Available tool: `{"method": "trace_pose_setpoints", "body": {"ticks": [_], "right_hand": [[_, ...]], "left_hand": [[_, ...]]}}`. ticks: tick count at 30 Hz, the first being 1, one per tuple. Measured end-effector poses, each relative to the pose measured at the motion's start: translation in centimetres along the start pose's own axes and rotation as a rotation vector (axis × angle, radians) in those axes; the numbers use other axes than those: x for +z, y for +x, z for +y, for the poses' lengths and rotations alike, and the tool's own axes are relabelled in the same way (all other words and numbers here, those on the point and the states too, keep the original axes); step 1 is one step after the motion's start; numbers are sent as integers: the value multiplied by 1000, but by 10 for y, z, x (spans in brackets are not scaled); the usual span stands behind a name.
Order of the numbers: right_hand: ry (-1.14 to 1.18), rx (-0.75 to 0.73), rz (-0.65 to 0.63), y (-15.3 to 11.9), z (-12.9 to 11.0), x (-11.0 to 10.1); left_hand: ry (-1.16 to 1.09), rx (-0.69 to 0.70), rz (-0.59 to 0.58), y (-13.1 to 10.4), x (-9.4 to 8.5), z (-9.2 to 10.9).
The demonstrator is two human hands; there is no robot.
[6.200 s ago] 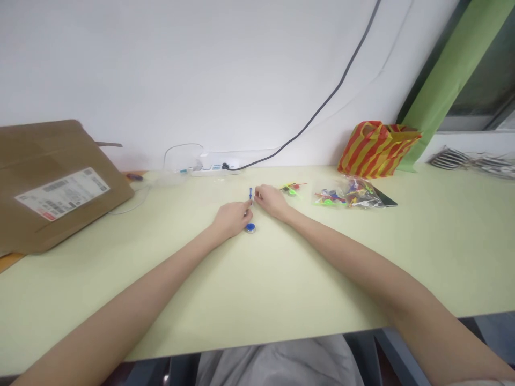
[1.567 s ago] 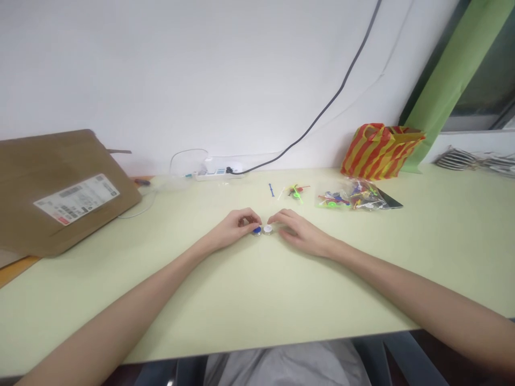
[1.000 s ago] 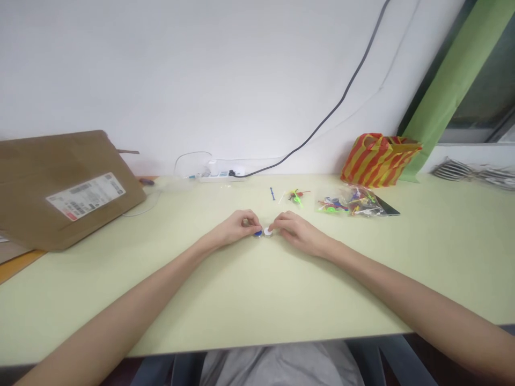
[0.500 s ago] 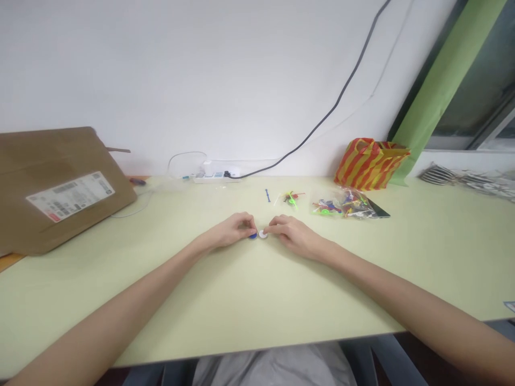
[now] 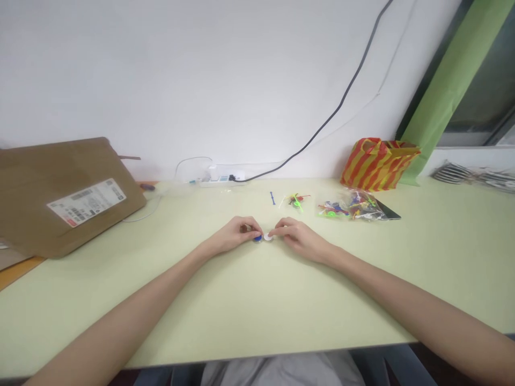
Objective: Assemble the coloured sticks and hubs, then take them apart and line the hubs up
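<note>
Both hands meet low over the table, close together in the middle of the head view. My left hand is closed, its thumb and fingertips on a small round blue disc. A small round white disc lies right beside the blue one, with a narrow gap between them. My right hand has its fingers bent, and its fingertips are on the right edge of the white disc. The undersides of both discs are hidden.
Behind the hands lie a blue stick piece, a heap of coloured plastic parts and clear bags of parts. A striped bag stands by the wall. A cardboard package is at left, a power strip at back.
The whole view has shifted slightly, so everything sits a little further right. Both hands keep nearly the same hold at the blue and white discs.
</note>
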State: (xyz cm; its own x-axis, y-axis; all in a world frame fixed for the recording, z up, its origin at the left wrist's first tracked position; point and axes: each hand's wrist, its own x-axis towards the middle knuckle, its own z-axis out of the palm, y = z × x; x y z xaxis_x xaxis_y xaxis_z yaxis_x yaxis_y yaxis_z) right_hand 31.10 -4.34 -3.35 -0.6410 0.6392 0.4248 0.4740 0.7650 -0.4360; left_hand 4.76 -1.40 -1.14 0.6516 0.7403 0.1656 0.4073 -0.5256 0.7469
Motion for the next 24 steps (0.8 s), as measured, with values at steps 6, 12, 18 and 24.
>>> {"method": "trace_pose_setpoints", "body": {"ticks": [6, 12, 18, 24], "right_hand": [[47, 10, 89, 0, 0, 1], [-189, 207, 364, 4, 40, -8], [-453, 473, 283, 1, 80, -20], [-543, 453, 201, 12, 81, -16]], "left_hand": [[31, -32, -7, -1, 2, 5], [249, 88, 48, -4, 7, 10], [472, 239, -115, -5, 27, 22], [540, 349, -95, -4, 34, 24]]}}
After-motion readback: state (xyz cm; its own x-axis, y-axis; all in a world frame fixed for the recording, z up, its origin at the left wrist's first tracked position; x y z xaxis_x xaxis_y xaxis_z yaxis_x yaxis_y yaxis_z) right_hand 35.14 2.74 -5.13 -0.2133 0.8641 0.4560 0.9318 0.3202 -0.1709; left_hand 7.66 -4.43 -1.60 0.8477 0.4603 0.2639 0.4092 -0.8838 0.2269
